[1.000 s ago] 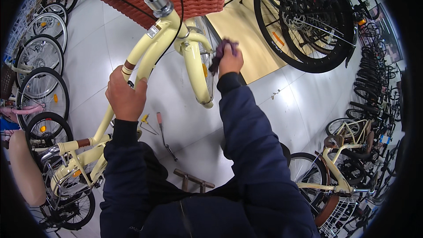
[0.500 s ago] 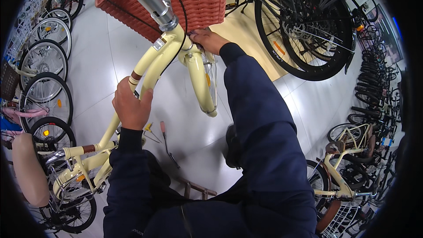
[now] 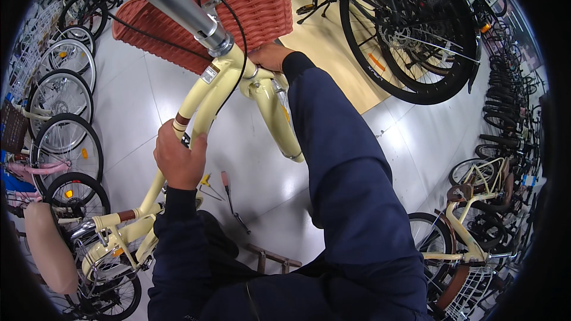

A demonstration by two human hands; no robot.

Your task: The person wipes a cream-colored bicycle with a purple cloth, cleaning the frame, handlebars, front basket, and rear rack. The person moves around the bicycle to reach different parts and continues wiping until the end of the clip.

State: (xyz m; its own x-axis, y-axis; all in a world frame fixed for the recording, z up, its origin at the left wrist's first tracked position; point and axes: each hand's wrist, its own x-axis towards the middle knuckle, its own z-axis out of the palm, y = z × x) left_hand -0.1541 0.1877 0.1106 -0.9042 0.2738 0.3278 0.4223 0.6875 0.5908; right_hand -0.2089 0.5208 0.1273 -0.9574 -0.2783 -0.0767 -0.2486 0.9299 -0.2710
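Note:
A cream bicycle frame (image 3: 193, 98) runs from the upper middle to the lower left. My left hand (image 3: 179, 157) is closed around its tube, just below a brown band. My right hand (image 3: 269, 57) reaches past the head of the frame, beneath a red woven basket (image 3: 259, 0); its fingertips are hidden. A silver handlebar stem (image 3: 178, 9) rises from the frame, with a black cable (image 3: 242, 30) looping beside it. Below my right hand hangs a cream front mudguard (image 3: 275, 122), partly covered by my sleeve. A beige saddle (image 3: 50, 248) sits at the lower left.
A red-handled tool (image 3: 229, 193) and a yellow-handled tool (image 3: 207, 184) lie on the tiled floor near a small brown stool (image 3: 273, 255). A black bicycle wheel (image 3: 410, 41) stands at upper right by a tan board (image 3: 366, 92). Bicycles line both sides.
The view has shifted slightly; the frame's upper part and the basket appear further left. My right hand has gone further behind the frame's head, hiding its fingers. My left hand keeps its grip.

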